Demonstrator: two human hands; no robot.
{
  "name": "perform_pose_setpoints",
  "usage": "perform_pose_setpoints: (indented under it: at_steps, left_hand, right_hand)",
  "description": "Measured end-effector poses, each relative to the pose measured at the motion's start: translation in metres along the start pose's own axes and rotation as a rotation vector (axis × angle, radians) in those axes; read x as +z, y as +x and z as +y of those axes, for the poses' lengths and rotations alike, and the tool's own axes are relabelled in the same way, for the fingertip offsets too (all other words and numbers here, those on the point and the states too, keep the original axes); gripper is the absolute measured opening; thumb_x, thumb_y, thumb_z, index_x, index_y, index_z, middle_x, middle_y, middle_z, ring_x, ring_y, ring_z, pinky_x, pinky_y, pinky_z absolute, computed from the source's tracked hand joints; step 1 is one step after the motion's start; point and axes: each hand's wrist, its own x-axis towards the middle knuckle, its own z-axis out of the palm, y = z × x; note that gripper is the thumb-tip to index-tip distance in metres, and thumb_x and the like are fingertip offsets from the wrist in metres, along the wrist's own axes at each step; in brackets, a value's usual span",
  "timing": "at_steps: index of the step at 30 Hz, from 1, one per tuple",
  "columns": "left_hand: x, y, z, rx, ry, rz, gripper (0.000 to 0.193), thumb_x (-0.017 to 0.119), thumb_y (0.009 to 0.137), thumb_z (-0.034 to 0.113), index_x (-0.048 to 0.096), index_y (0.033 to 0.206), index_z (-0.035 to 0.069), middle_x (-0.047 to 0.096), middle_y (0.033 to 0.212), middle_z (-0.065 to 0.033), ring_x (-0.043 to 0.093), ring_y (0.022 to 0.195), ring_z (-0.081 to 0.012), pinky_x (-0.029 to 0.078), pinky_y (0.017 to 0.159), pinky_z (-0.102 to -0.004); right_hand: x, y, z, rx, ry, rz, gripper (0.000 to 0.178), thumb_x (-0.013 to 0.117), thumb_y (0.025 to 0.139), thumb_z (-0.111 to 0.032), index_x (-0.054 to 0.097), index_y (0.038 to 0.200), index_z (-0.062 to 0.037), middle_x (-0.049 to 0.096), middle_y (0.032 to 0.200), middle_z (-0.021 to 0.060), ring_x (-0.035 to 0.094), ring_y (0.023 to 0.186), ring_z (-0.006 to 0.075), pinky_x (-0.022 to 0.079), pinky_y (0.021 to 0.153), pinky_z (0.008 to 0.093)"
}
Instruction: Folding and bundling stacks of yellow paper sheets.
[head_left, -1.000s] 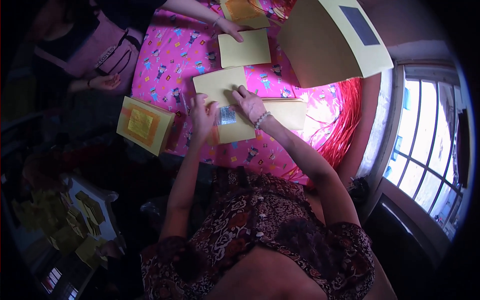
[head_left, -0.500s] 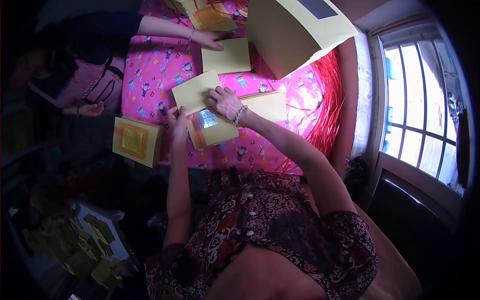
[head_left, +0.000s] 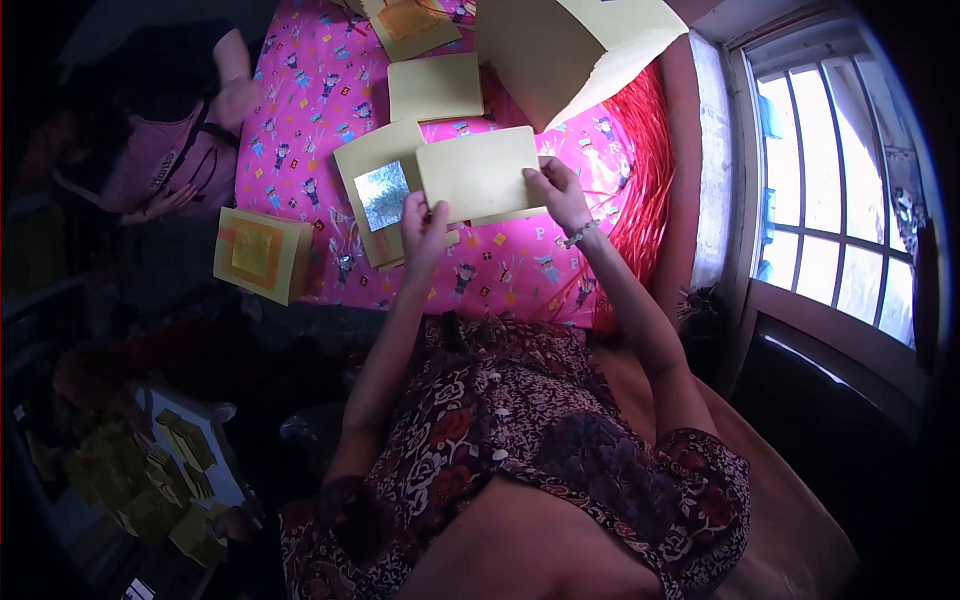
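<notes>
Between my two hands is a plain pale-yellow paper sheet, its face turned up. My left hand pinches its lower left corner. At the right edge, my right hand grips it with the thumb on top. Just left of it lies a yellow sheet with a silver foil square, partly covered by the held sheet and by my left hand. Under the held sheet, only slivers of more yellow paper show. Beyond it rests a stack of blank yellow sheets.
A pink patterned cloth covers the table. A large cardboard box stands at the back, beside red strands. On the left is a yellow stack with an orange-and-gold square. A co-worker sits far left; a barred window is right.
My hands have moved right, now holding a blank sheet at both sides. A sheet now lies at left with its foil square exposed. The co-worker's hand has withdrawn from the far stack.
</notes>
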Motion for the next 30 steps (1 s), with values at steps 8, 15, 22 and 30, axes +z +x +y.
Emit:
perform_pose_setpoints:
  at_steps: [8, 15, 22, 30]
  left_hand:
    - [0.040, 0.023, -0.057, 0.023, 0.944, 0.015, 0.036, 0.060, 0.082, 0.015, 0.041, 0.107, -0.003, 0.063, 0.092, -0.0243, 0.065, 0.077, -0.0344, 0.053, 0.073, -0.0397]
    - [0.061, 0.032, -0.055, -0.121, 1.188, -0.051, 0.044, 0.063, 0.081, 0.012, 0.035, 0.109, -0.008, 0.060, 0.096, -0.0311, 0.062, 0.091, -0.0409, 0.051, 0.080, -0.0452]
    - [0.061, 0.038, -0.073, -0.101, 1.244, -0.007, 0.047, 0.062, 0.082, 0.010, 0.031, 0.113, -0.007, 0.056, 0.103, -0.0317, 0.059, 0.097, -0.0431, 0.048, 0.084, -0.0463]
    - [0.070, 0.038, -0.072, 0.030, 1.345, -0.008, 0.044, 0.045, 0.088, 0.003, 0.025, 0.126, -0.005, 0.056, 0.098, -0.0319, 0.061, 0.088, -0.0427, 0.053, 0.074, -0.0472]
  right_hand:
    - [-0.053, 0.010, 0.073, 0.071, -0.350, 0.074, 0.019, 0.063, 0.086, -0.016, 0.059, 0.092, 0.0018, 0.063, 0.076, 0.0054, 0.058, 0.067, 0.0134, 0.047, 0.065, 0.0285]
    - [-0.050, 0.020, 0.086, 0.156, -0.705, 0.135, 0.031, 0.063, 0.084, -0.028, 0.059, 0.106, -0.0065, 0.067, 0.091, 0.0149, 0.065, 0.083, 0.0275, 0.050, 0.076, 0.0375]
    - [-0.039, 0.013, 0.074, 0.151, -0.752, 0.151, 0.031, 0.061, 0.084, -0.028, 0.058, 0.105, -0.0056, 0.067, 0.090, 0.0169, 0.065, 0.084, 0.0315, 0.050, 0.077, 0.0399]
    - [-0.040, 0.012, 0.083, 0.022, -0.794, 0.199, 0.027, 0.058, 0.084, -0.024, 0.054, 0.099, -0.0017, 0.064, 0.082, 0.0205, 0.063, 0.078, 0.0364, 0.049, 0.071, 0.0443]
